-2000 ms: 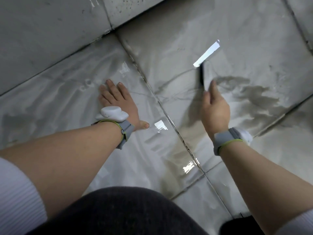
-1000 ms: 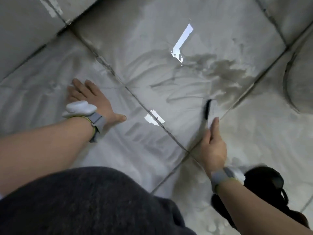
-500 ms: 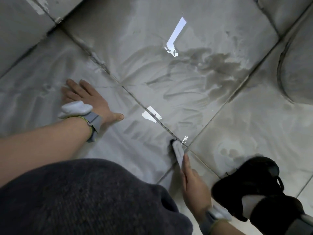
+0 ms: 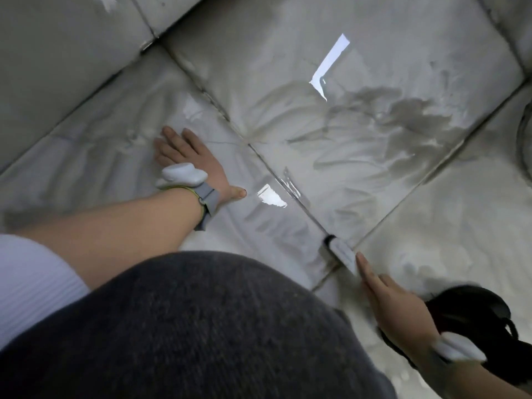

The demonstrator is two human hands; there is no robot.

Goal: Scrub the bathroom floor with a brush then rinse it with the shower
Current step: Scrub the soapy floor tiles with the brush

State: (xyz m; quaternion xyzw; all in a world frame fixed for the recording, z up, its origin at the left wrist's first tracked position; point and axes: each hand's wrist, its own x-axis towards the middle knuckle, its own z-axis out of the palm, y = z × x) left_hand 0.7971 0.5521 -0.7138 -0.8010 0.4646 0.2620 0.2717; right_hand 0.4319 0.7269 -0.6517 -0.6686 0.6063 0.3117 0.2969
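Observation:
The bathroom floor is large pale tiles, wet and smeared with soapy streaks, with dark grout lines crossing it. My right hand grips a white brush with dark bristles, its head lying on the grout line where tiles meet near my knee. The index finger lies straight along the brush's back. My left hand rests flat on the wet tile at centre left, fingers spread and straight, propping me up. No shower head is in view.
My knee in dark trousers fills the lower middle. A black shoe sits on the floor at the lower right behind my right wrist. A wall base runs along the upper left. A curved dark rim shows at the right edge.
My right hand has drawn the brush back across the tile toward my knee, from the far tile down to the grout junction. My left hand has stayed planted on the floor.

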